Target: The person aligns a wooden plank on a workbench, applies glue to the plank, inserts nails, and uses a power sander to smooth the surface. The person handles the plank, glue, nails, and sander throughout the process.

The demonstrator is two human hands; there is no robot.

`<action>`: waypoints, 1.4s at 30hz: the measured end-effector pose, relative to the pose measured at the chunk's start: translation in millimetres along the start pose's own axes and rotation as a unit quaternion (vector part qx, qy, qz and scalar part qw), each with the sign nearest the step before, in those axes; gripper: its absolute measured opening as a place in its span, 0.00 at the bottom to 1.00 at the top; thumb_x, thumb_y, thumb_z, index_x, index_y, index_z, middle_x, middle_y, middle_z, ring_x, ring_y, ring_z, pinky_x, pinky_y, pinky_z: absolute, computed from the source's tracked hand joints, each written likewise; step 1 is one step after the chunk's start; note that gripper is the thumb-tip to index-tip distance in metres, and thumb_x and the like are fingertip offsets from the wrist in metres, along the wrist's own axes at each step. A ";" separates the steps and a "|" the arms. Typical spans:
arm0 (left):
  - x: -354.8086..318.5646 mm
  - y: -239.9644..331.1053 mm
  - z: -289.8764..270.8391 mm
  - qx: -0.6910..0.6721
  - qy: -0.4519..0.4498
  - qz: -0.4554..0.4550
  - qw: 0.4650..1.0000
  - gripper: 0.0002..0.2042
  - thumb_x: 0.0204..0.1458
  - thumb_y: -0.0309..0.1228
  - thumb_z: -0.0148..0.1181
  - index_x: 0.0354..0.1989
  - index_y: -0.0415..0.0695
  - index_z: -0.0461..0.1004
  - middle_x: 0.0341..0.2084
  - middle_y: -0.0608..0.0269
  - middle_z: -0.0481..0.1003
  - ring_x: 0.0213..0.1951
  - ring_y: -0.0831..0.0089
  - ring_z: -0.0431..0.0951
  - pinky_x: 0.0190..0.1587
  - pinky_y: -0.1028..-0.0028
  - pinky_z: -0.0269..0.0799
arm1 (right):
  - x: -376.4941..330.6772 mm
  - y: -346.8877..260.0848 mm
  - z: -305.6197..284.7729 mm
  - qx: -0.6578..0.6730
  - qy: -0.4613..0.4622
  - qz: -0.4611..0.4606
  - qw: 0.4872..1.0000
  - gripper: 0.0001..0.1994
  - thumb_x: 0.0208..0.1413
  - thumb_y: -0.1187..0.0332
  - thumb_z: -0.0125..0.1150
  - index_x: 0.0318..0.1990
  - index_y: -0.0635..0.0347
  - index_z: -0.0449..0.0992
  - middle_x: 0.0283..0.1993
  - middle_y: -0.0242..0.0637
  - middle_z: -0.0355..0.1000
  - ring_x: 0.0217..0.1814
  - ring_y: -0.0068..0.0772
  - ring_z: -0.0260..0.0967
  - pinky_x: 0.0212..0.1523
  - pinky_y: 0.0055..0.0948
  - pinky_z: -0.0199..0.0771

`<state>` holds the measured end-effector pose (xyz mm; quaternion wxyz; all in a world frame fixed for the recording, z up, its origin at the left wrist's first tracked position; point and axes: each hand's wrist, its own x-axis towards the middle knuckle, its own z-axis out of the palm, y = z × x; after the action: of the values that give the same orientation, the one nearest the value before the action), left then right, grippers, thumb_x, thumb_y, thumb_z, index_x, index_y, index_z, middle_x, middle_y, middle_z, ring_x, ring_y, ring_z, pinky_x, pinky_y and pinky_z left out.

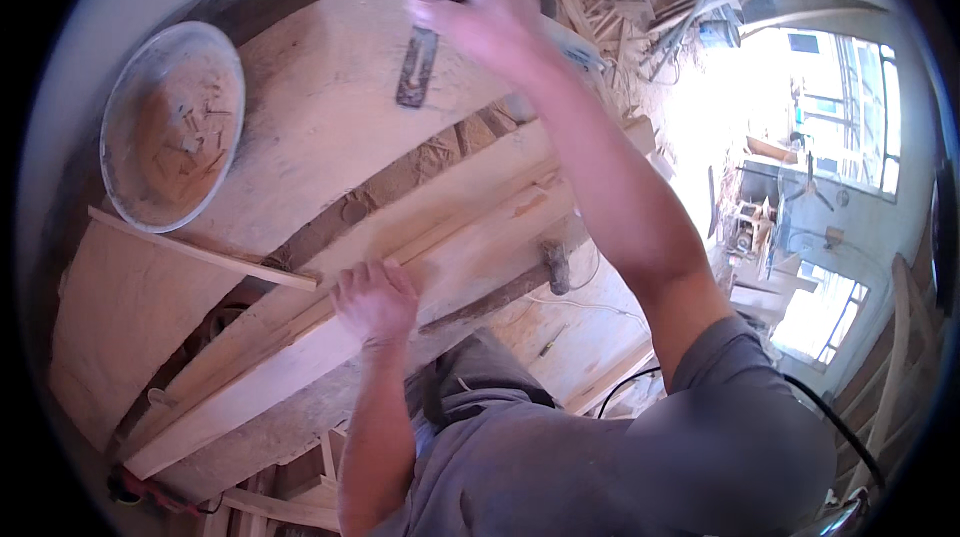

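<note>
Your slotted metal blade [408, 87] is a flat, narrow rectangle, dark and worn-looking, with a lengthwise slot; the long beam [250, 392] is pale, straight, squared wood. The far board [320, 67] looks dusty, and crumbly brown debris [425, 162] fills the gap beside the beam. Your hands are well apart. Your right hand [475, 9], blurred, pinches the blade's far end over the far board; can't tell whether the blade touches the board. Your left hand [377, 302] lies on the beam, nearer you, fingers bent; can't tell if it grips. The blade sits just on the near side of your right hand, far from your left. Its long axis runs far to near, free end pointing near and slightly left; the beam runs near left to far right. Off left, a pale round basin [125, 127] holds sawdust and small scraps, with a thin wooden strip [205, 249] just nearer.
</note>
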<state>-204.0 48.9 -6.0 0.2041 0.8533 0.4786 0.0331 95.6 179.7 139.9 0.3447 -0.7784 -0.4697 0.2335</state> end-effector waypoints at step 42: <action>-0.9 -12.5 20.4 0.031 0.081 0.004 0.996 0.15 0.61 0.36 0.52 0.40 0.40 0.84 0.33 0.47 0.83 0.36 0.45 0.82 0.45 0.52 0.77 | -271.0 183.2 1.4 -0.035 0.153 0.053 0.986 0.07 0.53 0.81 0.61 0.37 0.62 0.82 0.37 0.45 0.81 0.42 0.48 0.80 0.45 0.40 0.78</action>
<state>-209.4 47.4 -29.3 0.1382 0.8559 0.4905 0.0878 77.3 -120.4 11.2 0.3722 -0.8405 -0.3772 0.1132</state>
